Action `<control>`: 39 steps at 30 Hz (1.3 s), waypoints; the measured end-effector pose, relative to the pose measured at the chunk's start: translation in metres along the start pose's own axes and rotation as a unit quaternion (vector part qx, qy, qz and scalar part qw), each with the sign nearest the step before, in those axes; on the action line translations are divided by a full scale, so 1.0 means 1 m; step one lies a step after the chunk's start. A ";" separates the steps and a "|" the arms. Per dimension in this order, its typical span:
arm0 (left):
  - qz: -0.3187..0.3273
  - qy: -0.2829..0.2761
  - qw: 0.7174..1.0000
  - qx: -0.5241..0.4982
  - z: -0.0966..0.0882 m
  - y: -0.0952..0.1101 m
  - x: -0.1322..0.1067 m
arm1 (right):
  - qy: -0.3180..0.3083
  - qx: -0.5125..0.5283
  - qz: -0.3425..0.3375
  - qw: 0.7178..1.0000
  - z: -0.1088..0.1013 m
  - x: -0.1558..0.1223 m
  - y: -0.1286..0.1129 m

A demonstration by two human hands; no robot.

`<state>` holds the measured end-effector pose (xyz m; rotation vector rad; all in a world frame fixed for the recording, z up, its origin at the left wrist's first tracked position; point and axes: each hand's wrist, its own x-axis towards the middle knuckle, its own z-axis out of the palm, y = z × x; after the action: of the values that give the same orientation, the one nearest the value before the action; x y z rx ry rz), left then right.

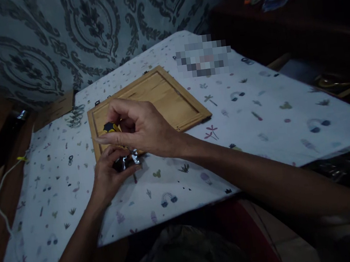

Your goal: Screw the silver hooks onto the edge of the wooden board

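A wooden cabinet door [154, 93] with a raised frame lies flat on the table, its near left corner behind my hands. My right hand [149, 127] is closed around a screwdriver with a black and yellow handle [110, 127], held upright with its top showing between thumb and fingers. Just below it, my left hand [108, 173] grips a shiny metal hinge [135, 156] at the door's near edge. Fingers cover part of the hinge, and the screwdriver's tip cannot be made out.
A white printed cloth [175, 182] covers the table. Several metal pieces [76, 116] lie beside a cardboard piece [54, 109] at the left. A white cable [3, 216] hangs along the left edge. Patterned fabric [92, 26] rises behind. A pixelated patch [204, 57] hides something at the back.
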<state>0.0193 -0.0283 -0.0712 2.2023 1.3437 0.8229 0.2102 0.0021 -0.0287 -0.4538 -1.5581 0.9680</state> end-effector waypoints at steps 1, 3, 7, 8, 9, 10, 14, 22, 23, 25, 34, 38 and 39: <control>-0.002 -0.002 1.000 -0.002 0.000 0.000 0.000 | -0.001 -0.008 0.004 1.000 0.000 0.000 0.000; -0.007 -0.002 1.000 -0.006 0.000 0.000 0.000 | -0.006 -0.033 0.022 0.999 -0.001 0.000 -0.001; -0.008 -0.001 1.000 -0.007 -0.001 0.001 0.000 | -0.013 -0.052 0.031 0.998 -0.001 0.001 0.000; -0.006 0.000 1.000 -0.006 -0.001 0.001 0.000 | -0.012 -0.050 0.029 0.998 -0.001 0.001 0.000; -0.004 0.001 1.000 -0.006 -0.001 0.001 0.001 | -0.010 -0.048 0.026 0.998 -0.001 0.000 0.001; -0.004 0.001 1.000 -0.008 -0.001 0.002 0.001 | -0.007 -0.045 0.020 0.999 0.000 0.000 0.001; -0.016 -0.001 1.000 -0.006 0.000 0.002 0.000 | 0.018 -0.050 0.009 0.999 0.002 0.001 -0.001; -0.020 -0.006 1.000 0.003 -0.001 -0.001 -0.001 | 0.085 -0.066 0.031 0.994 0.001 0.001 -0.002; -0.018 -0.006 1.000 0.003 -0.001 -0.001 -0.001 | 0.083 -0.063 0.029 0.994 0.001 0.000 -0.001; -0.016 -0.004 1.000 0.000 -0.001 -0.002 -0.001 | 0.078 -0.054 0.014 0.995 0.002 0.000 0.002; -0.002 -0.002 1.000 0.001 0.000 -0.002 -0.001 | 0.077 -0.069 -0.015 0.995 0.005 0.000 0.003; -0.005 -0.003 1.000 0.003 -0.001 -0.003 -0.001 | 0.078 -0.072 -0.023 0.994 0.005 0.000 0.004; -0.006 -0.004 1.000 0.002 -0.001 -0.003 -0.001 | 0.079 -0.073 -0.024 0.994 0.005 0.000 0.004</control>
<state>0.0165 -0.0281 -0.0728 2.1948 1.3554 0.8078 0.2048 0.0029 -0.0321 -0.5782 -1.4947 0.7651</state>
